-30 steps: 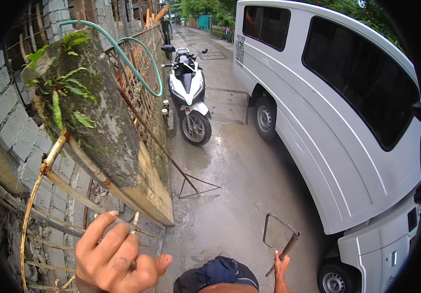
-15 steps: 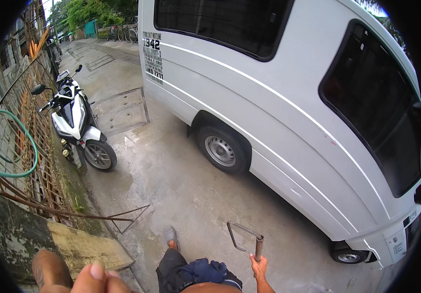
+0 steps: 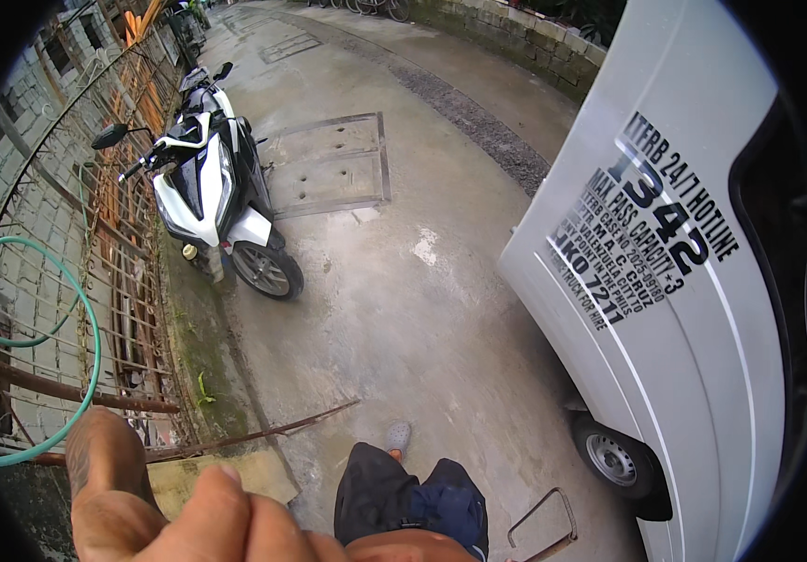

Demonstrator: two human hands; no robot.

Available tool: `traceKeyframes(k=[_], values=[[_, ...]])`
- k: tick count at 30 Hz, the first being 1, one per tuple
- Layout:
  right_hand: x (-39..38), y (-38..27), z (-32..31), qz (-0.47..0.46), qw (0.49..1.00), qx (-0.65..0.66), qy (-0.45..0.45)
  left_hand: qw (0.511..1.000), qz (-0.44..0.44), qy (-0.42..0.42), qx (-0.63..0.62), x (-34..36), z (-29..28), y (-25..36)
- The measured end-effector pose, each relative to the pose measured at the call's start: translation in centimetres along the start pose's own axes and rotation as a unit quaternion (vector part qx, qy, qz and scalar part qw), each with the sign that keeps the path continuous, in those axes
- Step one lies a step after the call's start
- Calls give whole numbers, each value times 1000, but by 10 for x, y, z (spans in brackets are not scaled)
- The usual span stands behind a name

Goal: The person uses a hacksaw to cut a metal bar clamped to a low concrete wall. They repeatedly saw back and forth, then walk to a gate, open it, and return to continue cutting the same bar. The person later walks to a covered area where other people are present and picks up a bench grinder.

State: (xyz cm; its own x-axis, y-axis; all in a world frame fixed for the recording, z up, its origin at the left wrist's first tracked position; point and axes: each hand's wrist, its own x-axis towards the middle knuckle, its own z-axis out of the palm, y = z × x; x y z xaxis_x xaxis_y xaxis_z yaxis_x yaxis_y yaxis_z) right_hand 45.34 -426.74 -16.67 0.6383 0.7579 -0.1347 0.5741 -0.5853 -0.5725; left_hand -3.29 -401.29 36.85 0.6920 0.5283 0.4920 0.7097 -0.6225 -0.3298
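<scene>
I see the bent rod (image 3: 561,543) at the lower edge, right of centre, well apart from the left hand (image 3: 221,525), which looms at lower left. Its fingers sit bunched near the lens; I cannot tell whether they grasp anything. The right hand is below the frame, so I cannot read its fingers either. Half a second ago I had it in view on the rod's handle, higher up. Since then the van (image 3: 647,375) has shifted rightward in my view, and the scooter (image 3: 212,197) slightly rightward too.
</scene>
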Motion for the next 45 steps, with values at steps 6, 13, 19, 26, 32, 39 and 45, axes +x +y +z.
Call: traceKeyframes(k=[6,13,19,26,32,39,45], values=[[144,-124,91,41,998,41,19,1000,16,0,-13,105,102,-103],[359,-258,223,16,995,96,-34,997,-54,46,4,265,243,-187],[537,-390,262,-1,987,131,-90,988,111,106,18,412,385,-258],[720,-547,274,-30,983,146,-104,983,130,-124,-28,561,541,-337],[854,-631,306,-59,986,141,-69,913,280,-214,-206,686,674,-357],[954,-678,299,20,998,62,4,897,305,-74,-312,815,738,-529],[1050,-746,319,53,998,28,27,910,220,-92,-339,900,812,-688]])
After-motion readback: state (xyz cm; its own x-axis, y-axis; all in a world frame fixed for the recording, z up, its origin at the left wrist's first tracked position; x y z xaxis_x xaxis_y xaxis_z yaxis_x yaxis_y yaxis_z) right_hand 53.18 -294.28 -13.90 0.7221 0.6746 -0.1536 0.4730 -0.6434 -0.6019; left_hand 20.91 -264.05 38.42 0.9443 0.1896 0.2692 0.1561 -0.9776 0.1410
